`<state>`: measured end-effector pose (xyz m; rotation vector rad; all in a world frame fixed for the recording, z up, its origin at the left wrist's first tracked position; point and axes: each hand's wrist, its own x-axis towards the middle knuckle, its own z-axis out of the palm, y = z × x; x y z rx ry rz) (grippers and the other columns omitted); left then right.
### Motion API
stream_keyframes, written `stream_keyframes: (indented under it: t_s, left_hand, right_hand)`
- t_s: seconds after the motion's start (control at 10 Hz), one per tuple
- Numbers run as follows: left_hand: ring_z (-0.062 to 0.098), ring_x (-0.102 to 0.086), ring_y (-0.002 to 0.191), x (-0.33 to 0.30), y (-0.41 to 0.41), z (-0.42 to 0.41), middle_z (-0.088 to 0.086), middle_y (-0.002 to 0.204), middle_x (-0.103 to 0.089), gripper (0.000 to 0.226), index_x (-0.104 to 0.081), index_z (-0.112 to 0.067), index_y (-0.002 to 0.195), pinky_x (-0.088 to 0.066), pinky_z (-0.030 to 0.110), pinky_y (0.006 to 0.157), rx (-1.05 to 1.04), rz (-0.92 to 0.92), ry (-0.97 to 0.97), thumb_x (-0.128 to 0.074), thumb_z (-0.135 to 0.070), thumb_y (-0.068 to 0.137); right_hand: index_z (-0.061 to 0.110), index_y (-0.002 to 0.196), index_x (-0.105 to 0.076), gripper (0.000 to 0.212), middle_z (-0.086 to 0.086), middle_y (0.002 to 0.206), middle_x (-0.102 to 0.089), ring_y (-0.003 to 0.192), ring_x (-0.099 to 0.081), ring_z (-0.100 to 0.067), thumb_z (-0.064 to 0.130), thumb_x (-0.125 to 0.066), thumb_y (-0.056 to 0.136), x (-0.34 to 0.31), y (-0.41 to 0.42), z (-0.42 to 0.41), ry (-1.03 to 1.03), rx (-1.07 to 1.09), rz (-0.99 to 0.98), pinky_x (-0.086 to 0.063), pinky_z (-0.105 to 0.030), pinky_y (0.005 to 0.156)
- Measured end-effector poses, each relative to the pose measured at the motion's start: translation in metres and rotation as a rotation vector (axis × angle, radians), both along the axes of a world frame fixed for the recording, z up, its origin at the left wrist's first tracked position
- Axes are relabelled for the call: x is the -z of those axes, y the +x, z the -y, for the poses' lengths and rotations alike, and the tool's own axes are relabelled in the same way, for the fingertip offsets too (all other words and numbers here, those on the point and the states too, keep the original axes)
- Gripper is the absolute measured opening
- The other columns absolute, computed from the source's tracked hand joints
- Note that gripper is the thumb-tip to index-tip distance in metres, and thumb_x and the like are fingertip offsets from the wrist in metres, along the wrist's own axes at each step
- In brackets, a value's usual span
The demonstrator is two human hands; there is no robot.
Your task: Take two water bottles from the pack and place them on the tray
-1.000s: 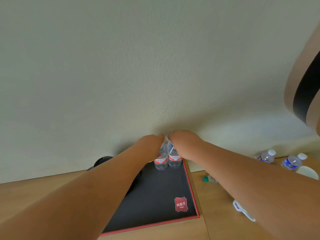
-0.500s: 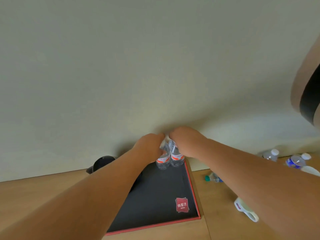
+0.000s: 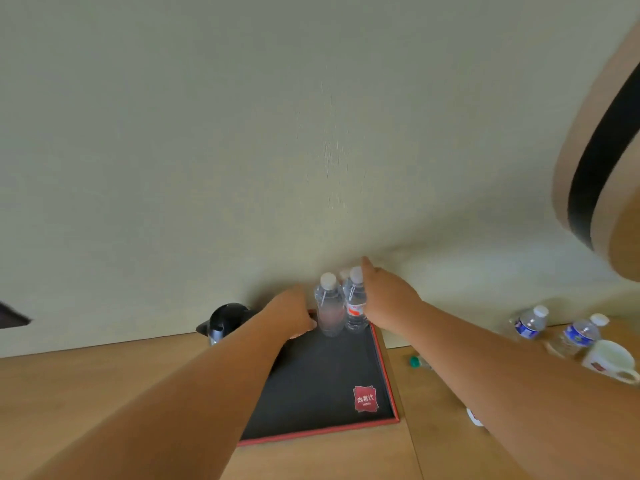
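Observation:
Two clear water bottles with white caps stand upright side by side in the far right corner of a black, red-rimmed tray (image 3: 322,386). The left bottle (image 3: 329,306) is blurred; the right bottle (image 3: 354,303) shows a red-and-white label. My left hand (image 3: 294,313) sits low beside the left bottle, fingers loosely curled near its base and not around it. My right hand (image 3: 384,296) is against the right side of the right bottle with its fingers stretched out and apart. Both caps are uncovered. No pack is in view.
A black kettle (image 3: 225,318) stands left of the tray by the wall. On the wooden top to the right are two blue-labelled bottles (image 3: 528,323), a white mug (image 3: 611,362), a small green-capped item (image 3: 415,362) and a white object (image 3: 474,417). A round wooden frame (image 3: 595,168) hangs upper right.
Both hands have come off the bottle tops, which now show. The left hand dropped lower to the left; the right hand opened and slid to the right side.

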<state>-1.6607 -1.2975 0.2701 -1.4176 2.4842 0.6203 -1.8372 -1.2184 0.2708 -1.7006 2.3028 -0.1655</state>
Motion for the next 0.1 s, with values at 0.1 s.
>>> stream_keyframes:
  t_s: [0.1]
  left_hand:
    - [0.028,-0.057,0.132,0.0046,0.0260,-0.0138,0.009,0.147,-0.057,0.058,-0.047,-0.015,0.149,-0.048,0.039,0.108,0.005,-0.009,-0.038,-0.065,-0.034,0.098]
  right_hand:
    - [0.012,0.158,-0.020,0.083,-0.009,0.141,-0.051,0.121,-0.057,-0.030,0.009,-0.062,0.086,0.0105,0.0028,-0.0210,-0.001,0.001,-0.072,-0.054,-0.043,0.092]
